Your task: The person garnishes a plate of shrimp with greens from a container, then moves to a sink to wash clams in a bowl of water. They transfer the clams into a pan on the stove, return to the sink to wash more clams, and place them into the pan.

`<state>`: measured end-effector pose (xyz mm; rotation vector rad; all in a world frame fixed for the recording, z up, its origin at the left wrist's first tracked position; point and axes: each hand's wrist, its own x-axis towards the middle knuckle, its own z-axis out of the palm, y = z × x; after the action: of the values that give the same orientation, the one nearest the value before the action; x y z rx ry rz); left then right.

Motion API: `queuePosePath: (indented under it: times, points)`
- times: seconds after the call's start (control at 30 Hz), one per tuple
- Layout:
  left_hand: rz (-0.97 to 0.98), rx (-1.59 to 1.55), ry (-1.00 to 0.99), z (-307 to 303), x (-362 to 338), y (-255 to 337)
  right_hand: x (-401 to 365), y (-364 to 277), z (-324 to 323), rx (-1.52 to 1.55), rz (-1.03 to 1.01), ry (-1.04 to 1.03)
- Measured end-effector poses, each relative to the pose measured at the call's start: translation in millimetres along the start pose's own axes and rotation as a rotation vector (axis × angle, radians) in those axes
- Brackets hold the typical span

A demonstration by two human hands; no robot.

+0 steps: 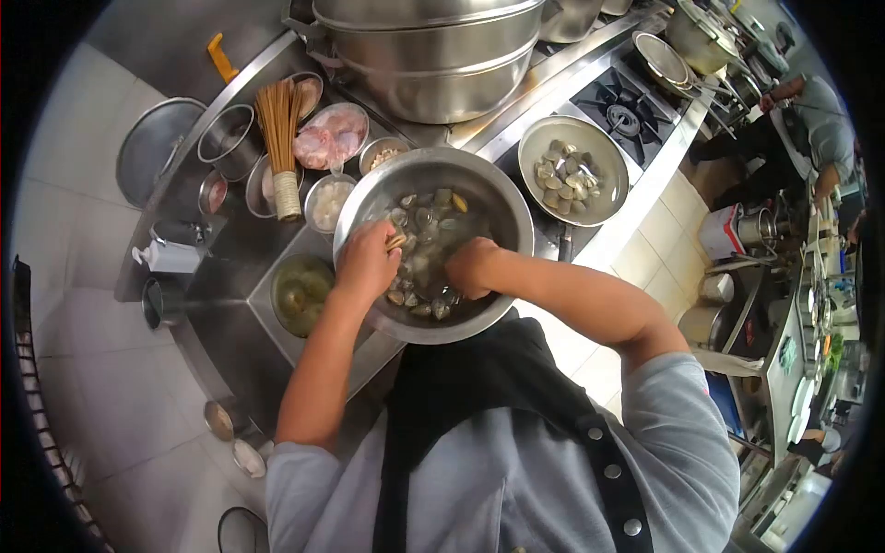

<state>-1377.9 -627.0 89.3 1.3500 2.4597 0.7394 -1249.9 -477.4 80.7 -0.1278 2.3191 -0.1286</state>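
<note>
A wide metal bowl (502, 198) in front of my body contains clams (424, 261) in water. Over the bowl's left side, my left hand (371, 258) is closed around a clam (395, 241). My right hand (472, 268) reaches down into the bowl's right side among the clams, its fingers curled and their tips hidden, so whatever it grips cannot be made out. More clams (567, 177) lie in a frying pan (604, 207) just right of the bowl.
A large steamer pot (433, 83) stands behind the bowl. At the left are a bundle of thin sticks (279, 120), a dish of raw meat (332, 136) and a bowl of greenish liquid (302, 293). A stove burner (624, 118) is at the right; another person (825, 120) stands far right.
</note>
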Motion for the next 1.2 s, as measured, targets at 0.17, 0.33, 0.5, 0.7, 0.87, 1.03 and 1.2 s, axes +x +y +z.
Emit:
queuePosePath:
  times: [0.17,0.33,0.5,0.7,0.87,1.03,1.2]
  points:
    - [0.034,-0.049,-0.153,5,-10,10,-17,-2,-10,0.03,-0.021,-0.057]
    - [0.118,-0.035,-0.557,14,-13,26,-12,-7,0,0.034,0.022,-0.055]
    - [-0.109,-0.23,-0.476,-5,-18,22,-18,4,5,0.011,-0.095,0.024]
    - [-0.152,-0.414,-0.247,-19,-26,14,-42,10,-5,0.125,-0.122,0.155]
    - [-0.223,-0.388,-0.04,-26,-31,7,-74,27,-7,0.306,-0.179,0.423]
    - [-0.362,-0.598,0.383,-54,-59,-12,-149,109,-17,0.696,0.056,0.626]
    - [-0.663,-0.883,0.849,-86,-101,-89,-82,216,68,0.567,0.34,0.684]
